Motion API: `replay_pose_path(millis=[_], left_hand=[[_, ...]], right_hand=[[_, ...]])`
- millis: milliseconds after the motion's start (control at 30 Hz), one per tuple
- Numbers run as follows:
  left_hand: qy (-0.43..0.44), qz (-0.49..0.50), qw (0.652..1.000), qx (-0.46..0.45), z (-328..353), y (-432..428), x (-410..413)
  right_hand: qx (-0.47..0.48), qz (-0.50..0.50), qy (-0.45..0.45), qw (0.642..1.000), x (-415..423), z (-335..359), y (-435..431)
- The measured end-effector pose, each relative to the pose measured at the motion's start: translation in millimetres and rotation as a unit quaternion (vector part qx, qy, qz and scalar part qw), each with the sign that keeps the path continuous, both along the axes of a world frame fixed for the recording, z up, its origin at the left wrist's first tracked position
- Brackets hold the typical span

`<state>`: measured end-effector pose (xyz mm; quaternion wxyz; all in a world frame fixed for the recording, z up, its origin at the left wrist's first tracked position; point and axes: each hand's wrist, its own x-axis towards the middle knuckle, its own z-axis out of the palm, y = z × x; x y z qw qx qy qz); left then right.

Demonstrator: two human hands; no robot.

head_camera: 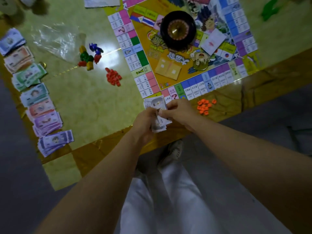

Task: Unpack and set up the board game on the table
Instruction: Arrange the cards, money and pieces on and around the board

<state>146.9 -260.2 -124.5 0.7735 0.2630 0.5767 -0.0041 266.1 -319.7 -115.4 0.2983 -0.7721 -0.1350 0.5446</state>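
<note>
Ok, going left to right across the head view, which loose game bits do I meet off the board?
Banknote stacks → mixed coloured pawns → red pieces → card deck, gripped by the left hand and right hand → orange pieces.

Board (194, 85) — red question marks (174, 96) on pink squares; rest blurred.

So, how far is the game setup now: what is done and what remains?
Done: the board lies open with the wheel on it, banknote piles line the table's left side. In hand: left hand and right hand hold a card stack. Left: placing those cards, sorting the heaped pawns.
</note>
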Motion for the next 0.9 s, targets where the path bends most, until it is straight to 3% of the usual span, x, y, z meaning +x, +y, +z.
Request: replay_pose_path(millis=[167, 367, 567, 700, 800, 900], left_hand=[[0.035, 0.003, 0.999, 0.03, -12, -10, 19], [0.049, 0.129, 0.99, -0.015, -36, -11, 8], [-0.027, 0.077, 0.997, -0.013, -36, -18, 8], [-0.019, 0.053, 0.998, 0.008, -42, -16, 0], [0.021, 0.026, 0.999, 0.038, -43, -15, -2], [0.066, 0.014, 0.997, 0.049, -36, -13, 1]], right_hand=[[-0.02, 0.0, 0.001, 1.0, 23, -14, -22], [-0.099, 0.088, -0.133, 0.982, 32, -38, -49], [-0.109, 0.088, -0.269, 0.953, 13, -58, -54], [-0.092, 0.084, -0.318, 0.94, -1, -65, -56], [-0.037, 0.052, -0.291, 0.955, -1, -65, -57], [0.064, -0.05, -0.108, 0.991, -1, -48, -49]])
